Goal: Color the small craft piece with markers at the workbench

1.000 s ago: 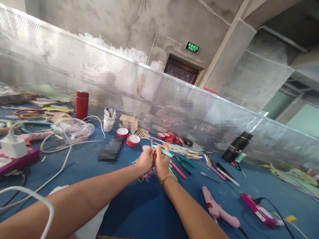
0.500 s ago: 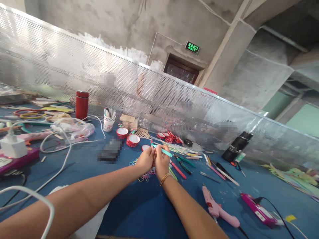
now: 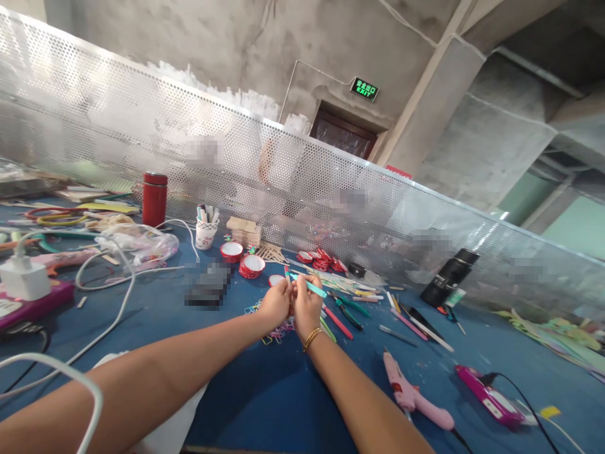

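Observation:
In the middle of the head view my right hand is closed round a turquoise marker pen, whose rear end sticks out to the right. My left hand pinches a small narrow stick with a red upper end. Both hands are close together, and the pen's tip lies near the stick; whether they touch I cannot tell. Colourful paper clips lie beneath and beside the hands. Just behind them is a white dish with a red rim, partly hidden.
Red-rimmed dishes stand further back beside a cup of pens. Green-handled pliers and a red marker lie right of the hands. A pink glue gun rests front right, and white cables cross the left side.
Almost nothing differs. My hands keep the same place and grip, with at most a very slight shift of the marker pen and stick.

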Motion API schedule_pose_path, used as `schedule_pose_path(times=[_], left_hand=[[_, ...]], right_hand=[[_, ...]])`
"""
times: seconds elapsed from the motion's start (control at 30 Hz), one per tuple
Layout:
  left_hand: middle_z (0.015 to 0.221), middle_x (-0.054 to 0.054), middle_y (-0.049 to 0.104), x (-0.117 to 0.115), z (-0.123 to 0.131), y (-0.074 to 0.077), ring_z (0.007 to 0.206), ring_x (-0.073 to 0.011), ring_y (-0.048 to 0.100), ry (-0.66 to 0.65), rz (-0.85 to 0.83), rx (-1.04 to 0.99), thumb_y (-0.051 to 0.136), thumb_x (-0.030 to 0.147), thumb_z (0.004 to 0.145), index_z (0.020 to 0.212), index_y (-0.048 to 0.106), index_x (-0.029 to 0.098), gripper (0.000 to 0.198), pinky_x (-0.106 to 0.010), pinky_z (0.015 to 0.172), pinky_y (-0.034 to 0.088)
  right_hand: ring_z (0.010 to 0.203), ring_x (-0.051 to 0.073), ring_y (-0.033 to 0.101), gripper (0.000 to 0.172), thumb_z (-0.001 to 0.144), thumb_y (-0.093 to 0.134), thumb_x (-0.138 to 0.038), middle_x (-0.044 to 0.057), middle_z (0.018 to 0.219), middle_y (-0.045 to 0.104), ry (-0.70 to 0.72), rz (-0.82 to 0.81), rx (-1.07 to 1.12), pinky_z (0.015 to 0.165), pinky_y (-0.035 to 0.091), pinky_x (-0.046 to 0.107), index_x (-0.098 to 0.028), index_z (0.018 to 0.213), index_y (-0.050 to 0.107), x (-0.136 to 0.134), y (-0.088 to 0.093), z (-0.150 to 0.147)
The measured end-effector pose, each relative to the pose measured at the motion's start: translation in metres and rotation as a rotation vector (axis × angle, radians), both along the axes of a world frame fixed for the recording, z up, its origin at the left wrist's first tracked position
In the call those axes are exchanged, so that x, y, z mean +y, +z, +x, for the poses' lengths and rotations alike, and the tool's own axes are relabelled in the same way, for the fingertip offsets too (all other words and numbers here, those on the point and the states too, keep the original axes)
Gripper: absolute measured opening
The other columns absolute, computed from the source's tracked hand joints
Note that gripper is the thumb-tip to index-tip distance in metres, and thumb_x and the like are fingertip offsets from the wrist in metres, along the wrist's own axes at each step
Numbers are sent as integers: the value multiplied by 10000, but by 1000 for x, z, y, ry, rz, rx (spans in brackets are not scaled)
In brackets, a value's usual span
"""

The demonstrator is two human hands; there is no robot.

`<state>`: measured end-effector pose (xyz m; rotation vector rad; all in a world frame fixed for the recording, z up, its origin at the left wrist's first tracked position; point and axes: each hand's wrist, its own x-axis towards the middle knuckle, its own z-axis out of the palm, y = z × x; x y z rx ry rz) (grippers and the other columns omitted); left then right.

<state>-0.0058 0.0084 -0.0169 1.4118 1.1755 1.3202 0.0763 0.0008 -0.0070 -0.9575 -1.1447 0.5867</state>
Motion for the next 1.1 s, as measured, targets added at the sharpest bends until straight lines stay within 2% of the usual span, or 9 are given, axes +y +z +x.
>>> schedule_pose_path(times=[0.27,0.53,0.73,0.93,1.1], left_hand=[[514,46,449,-1,1,1,470,-92,417,-5,8,-32,502,426,838,680,469,192,284,-202,452,320],[480,69,416,-3,2,3,409,-72,373,-51,-23,-77,504,439,841,693,447,198,288,-187,421,286],[475,69,415,-4,1,4,412,-77,377,-43,-19,-63,506,410,837,683,448,200,266,-191,424,294],[479,64,422,-1,2,1,401,-82,378,-47,-24,-52,472,398,859,696,448,203,255,-200,424,297],[491,61,431,-2,1,1,420,-82,380,-18,-9,-35,480,396,858,687,452,201,261,-202,433,298]], right_hand=[[667,141,590,283,845,550,-476,-6,715,615,-12,37,-69,665,477,260,-194,829,524,0,0,0],[609,139,602,301,827,572,-490,-18,671,616,35,-21,75,588,485,246,-198,853,502,-3,3,-2],[664,145,612,289,835,570,-479,4,729,631,5,6,-16,628,493,257,-194,843,523,-2,1,-1],[614,142,604,295,823,571,-488,-15,678,611,47,-24,102,577,492,249,-205,854,494,0,1,-2],[649,145,611,295,820,577,-484,-2,712,622,24,-7,21,614,491,252,-197,846,517,-2,3,-2]])
